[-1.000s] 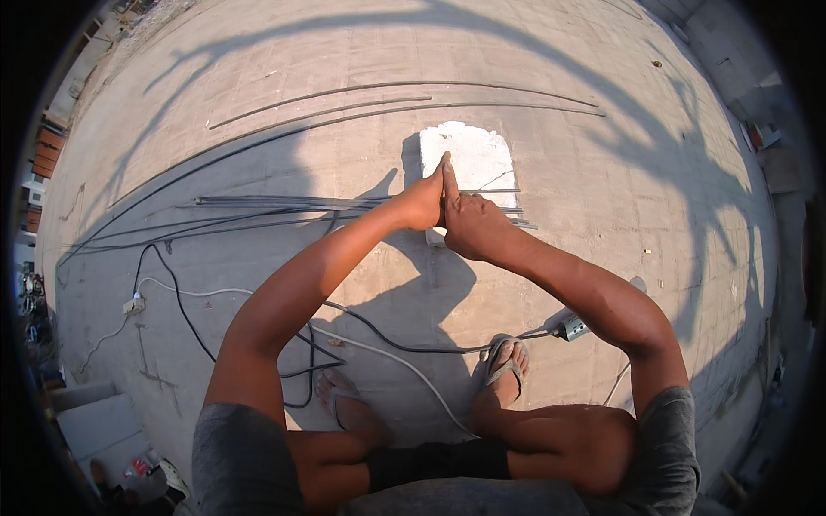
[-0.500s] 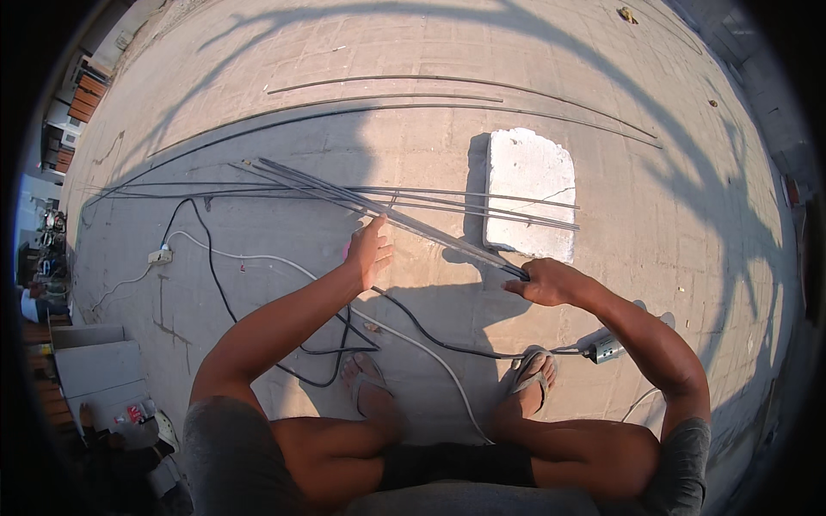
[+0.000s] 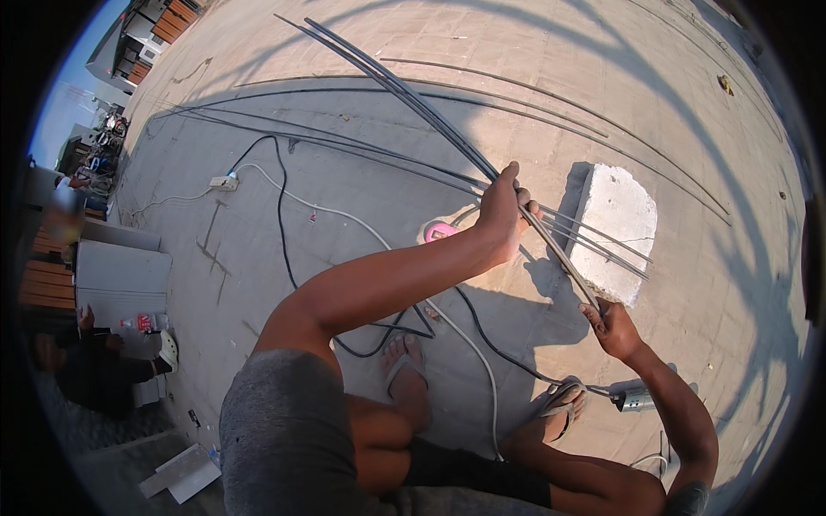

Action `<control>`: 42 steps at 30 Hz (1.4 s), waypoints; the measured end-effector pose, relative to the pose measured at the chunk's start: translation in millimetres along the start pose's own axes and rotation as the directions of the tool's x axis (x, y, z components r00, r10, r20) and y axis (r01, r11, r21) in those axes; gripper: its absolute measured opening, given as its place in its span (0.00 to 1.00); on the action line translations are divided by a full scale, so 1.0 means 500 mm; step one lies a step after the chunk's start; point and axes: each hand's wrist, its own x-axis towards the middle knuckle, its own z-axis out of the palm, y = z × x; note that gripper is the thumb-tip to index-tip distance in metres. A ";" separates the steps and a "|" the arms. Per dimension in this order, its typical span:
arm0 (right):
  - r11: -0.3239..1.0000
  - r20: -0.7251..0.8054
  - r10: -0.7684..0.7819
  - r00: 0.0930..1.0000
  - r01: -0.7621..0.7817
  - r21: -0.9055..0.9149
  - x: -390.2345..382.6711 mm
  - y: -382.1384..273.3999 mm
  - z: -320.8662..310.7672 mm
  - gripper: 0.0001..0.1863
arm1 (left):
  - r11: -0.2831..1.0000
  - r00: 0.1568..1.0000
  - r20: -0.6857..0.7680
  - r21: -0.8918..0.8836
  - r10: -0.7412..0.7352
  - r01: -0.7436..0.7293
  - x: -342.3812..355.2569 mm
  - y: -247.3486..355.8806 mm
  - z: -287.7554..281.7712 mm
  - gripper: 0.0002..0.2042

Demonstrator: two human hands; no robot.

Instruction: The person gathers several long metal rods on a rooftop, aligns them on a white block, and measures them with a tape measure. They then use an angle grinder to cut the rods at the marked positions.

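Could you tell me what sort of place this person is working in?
Probably an outdoor building site, perhaps a flat concrete roof: long thin steel rods lie on sunlit concrete floor, with a white concrete block and power cables trailing across it.

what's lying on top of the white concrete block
Thin steel rods cross the white concrete block, resting on its top. No hand touches it: the left hand and right hand hold a raised rod bundle. What is beneath the block is hidden.
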 end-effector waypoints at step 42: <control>0.816 0.083 -0.283 0.956 0.194 0.545 0.231 0.099 0.122 0.19 | 0.626 0.511 0.822 0.264 0.252 -0.733 -0.282 0.097 0.282 0.24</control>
